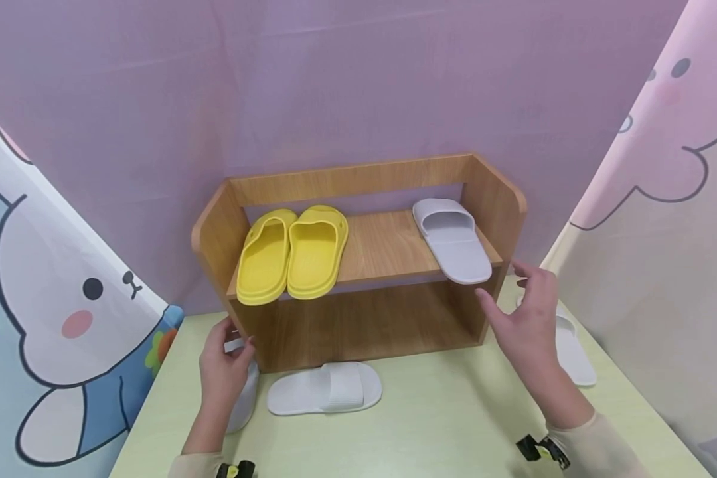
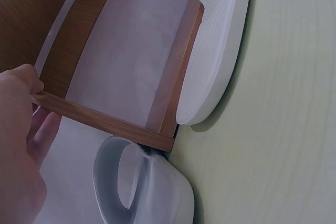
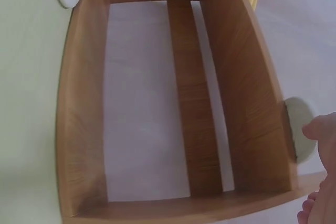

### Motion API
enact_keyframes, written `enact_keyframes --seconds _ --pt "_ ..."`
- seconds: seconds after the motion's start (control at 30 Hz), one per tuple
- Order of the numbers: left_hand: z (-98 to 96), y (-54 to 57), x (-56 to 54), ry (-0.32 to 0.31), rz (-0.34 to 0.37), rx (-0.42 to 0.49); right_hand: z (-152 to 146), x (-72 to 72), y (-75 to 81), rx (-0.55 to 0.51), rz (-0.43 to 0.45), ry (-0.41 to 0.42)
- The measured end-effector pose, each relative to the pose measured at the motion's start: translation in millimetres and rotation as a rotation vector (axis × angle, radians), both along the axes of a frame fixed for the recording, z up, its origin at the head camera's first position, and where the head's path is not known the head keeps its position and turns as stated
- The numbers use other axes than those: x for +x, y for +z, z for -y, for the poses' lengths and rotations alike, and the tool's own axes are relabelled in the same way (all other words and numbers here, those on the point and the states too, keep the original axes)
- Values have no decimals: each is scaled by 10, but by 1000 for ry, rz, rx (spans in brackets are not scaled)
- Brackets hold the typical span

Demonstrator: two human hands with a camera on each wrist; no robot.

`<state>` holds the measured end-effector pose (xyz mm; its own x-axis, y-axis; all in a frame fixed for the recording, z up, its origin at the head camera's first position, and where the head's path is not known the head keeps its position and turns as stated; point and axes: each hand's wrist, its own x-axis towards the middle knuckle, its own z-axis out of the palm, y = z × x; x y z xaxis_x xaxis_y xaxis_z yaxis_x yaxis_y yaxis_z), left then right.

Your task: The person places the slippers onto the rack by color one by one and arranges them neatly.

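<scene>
A small wooden shoe rack (image 1: 388, 245) stands against the purple backdrop. My left hand (image 1: 224, 362) pinches the front edge of its left side panel, with the thumb on the inner side in the left wrist view. Near the right panel, my right hand (image 1: 528, 312) has thumb and fingers spread apart. Its thumb comes close to the toe of a pale grey slipper (image 1: 454, 242); whether they touch, I cannot tell. That slipper lies at the right of the upper shelf, and two yellow clogs (image 1: 317, 259) sit side by side at the left.
A white slipper (image 1: 299, 392) lies crosswise before the rack on the pale green tabletop (image 1: 418, 425). Another slipper (image 2: 157, 192) lies outside the left panel, partly behind my left hand in the head view. A white slipper (image 1: 573, 355) lies beyond my right wrist.
</scene>
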<state>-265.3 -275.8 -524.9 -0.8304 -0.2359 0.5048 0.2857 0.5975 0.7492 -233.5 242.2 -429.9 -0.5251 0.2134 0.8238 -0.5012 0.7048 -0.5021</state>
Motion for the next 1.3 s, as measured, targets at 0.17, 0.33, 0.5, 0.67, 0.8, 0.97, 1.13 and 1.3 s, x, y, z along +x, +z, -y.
enact_keyframes --seconds 0.17,0.33,0.5,0.67,0.8,0.97,1.13,1.3 --pt "-3 0 3 7 20 -6 -81 -11 -120 -69 35 18" --pt "-13 19 13 14 35 -8 -146 -36 -248 -127 119 37" --pt "-15 19 15 12 33 3 -187 -77 -367 -133 187 48" --pt "-16 11 10 2 10 9 -216 -141 -468 -128 181 71" --pt "-16 16 16 1 5 10 -244 -205 -541 -119 165 93" --pt "-16 14 17 4 6 9 -265 -265 -600 -116 175 89" --pt "-18 10 18 3 0 9 -283 -306 -663 -132 172 87" --pt "-22 20 29 5 2 10 -312 -342 -728 -144 169 122"
